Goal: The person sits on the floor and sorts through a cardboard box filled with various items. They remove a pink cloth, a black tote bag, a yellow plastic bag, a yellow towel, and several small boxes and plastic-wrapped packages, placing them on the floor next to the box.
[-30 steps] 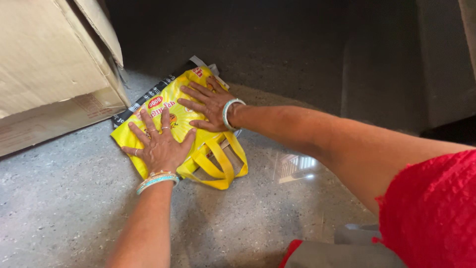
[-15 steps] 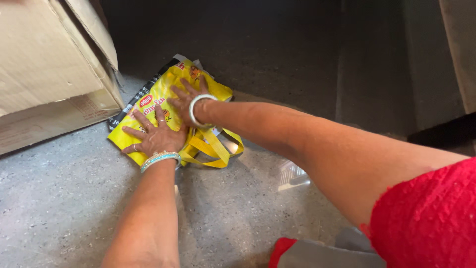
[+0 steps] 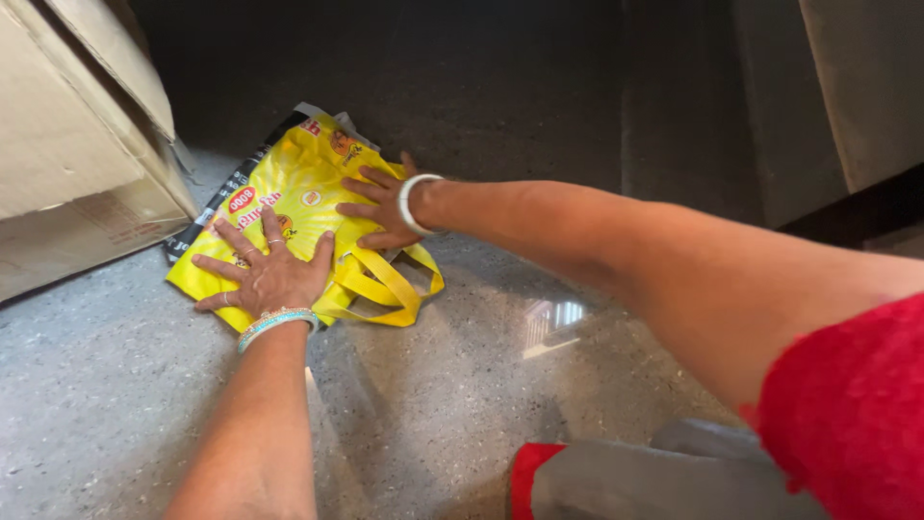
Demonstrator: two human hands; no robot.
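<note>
A flat yellow carry bag (image 3: 289,178) with printed red marks and yellow strap handles (image 3: 380,284) lies on the speckled grey floor. My left hand (image 3: 262,272) lies palm down on its near edge, fingers spread, with rings and bangles at the wrist. My right hand (image 3: 380,207) presses flat on the bag's right side, a pale bangle on the wrist. Under the yellow bag, a dark sheet with white print (image 3: 217,197) sticks out on the left and far side.
A large open cardboard box (image 3: 67,164) stands at the left, its flap hanging near the bag. Dark furniture or panels (image 3: 828,96) rise at the right. Grey and red cloth (image 3: 635,477) lies at the bottom edge, by my red sleeve (image 3: 852,414).
The view has shifted, so the bag and box sit further left. My right hand has slid from the bag's middle toward its right edge. Both palms stay flat on the bag.
</note>
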